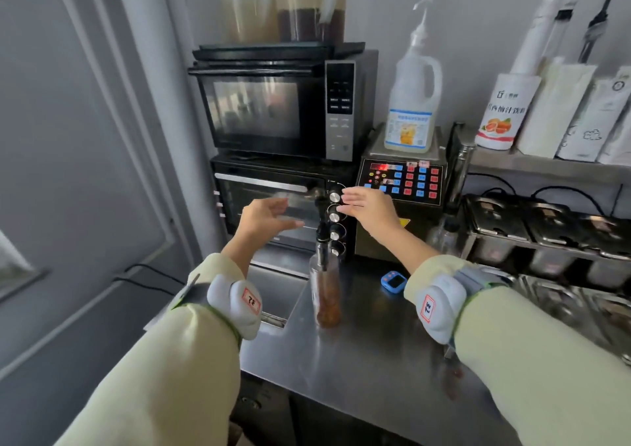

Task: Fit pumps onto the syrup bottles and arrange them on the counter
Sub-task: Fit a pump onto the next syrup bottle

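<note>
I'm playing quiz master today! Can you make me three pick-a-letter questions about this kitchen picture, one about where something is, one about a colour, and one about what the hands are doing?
1. Where does the clear glass syrup bottle with brown syrup and a black pump stand?
A. on the steel counter
B. on top of the black microwave
C. on the wall shelf

2. What colour is the small gadget with a screen lying on the steel counter?
A. red
B. blue
C. green

3. What are the left hand and right hand doing?
A. both squeezing the bottle
B. open, either side of the pump top, holding nothing
C. carrying a tray

Answers:
1 A, its base rests on the metal surface.
2 B, its casing is bright blue.
3 B, fingers are spread and clear of the pump.
</note>
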Demonstrator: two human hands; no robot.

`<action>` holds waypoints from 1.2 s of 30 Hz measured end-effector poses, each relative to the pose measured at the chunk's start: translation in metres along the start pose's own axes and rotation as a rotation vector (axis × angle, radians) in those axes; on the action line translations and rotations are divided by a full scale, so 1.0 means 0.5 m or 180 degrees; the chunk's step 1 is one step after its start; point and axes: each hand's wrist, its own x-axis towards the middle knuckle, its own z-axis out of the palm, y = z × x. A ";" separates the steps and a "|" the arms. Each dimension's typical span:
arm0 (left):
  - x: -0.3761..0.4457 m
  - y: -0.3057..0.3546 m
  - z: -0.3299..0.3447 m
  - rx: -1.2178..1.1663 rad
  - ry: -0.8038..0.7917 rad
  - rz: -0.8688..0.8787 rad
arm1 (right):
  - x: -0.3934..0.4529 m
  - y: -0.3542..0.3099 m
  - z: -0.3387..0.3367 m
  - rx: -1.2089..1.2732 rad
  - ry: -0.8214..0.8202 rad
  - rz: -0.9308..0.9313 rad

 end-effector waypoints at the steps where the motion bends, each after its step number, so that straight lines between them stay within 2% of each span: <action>1: -0.001 -0.006 0.005 0.0019 -0.0006 -0.0007 | -0.002 0.007 -0.001 0.0038 0.0041 0.0017; 10: 0.013 -0.115 0.118 0.0078 -0.0260 -0.0392 | 0.005 0.162 0.046 0.0092 -0.0121 0.0519; 18: 0.040 -0.175 0.196 0.0201 -0.0553 -0.0582 | 0.014 0.254 0.098 -0.0082 -0.0597 0.0797; 26: 0.060 -0.172 0.229 0.0138 -0.0785 -0.0576 | 0.024 0.271 0.108 -0.0206 -0.0927 0.0828; 31: 0.070 -0.169 0.227 0.0051 -0.0730 -0.0661 | 0.032 0.267 0.107 -0.0191 -0.0933 0.0881; 36: 0.071 -0.163 0.243 0.0101 -0.0671 -0.0514 | 0.024 0.262 0.092 -0.0099 -0.0798 0.0954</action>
